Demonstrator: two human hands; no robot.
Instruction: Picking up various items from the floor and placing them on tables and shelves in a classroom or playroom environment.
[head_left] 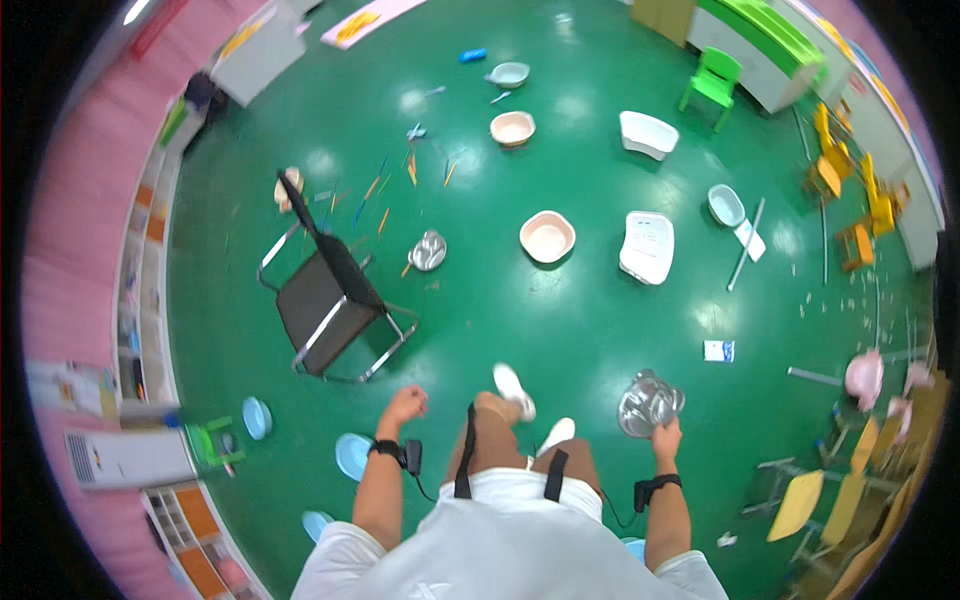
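Note:
My right hand grips the edge of shiny metal divided plates, which look stacked, out to my right above the floor. Loosely curled, my left hand hangs in front of me with nothing visible in it. Ahead of that hand stands a black chair with metal legs. Beyond the chair's right side, another metal divided plate lies on the green floor, an orange stick beside it. Both my wrists wear black straps.
Scattered over the floor are pale pink basins, white tubs, a light blue basin and several coloured sticks. A blue-and-white packet lies right of the plates. Small yellow chairs and yellow boards line the right side; shelves stand left.

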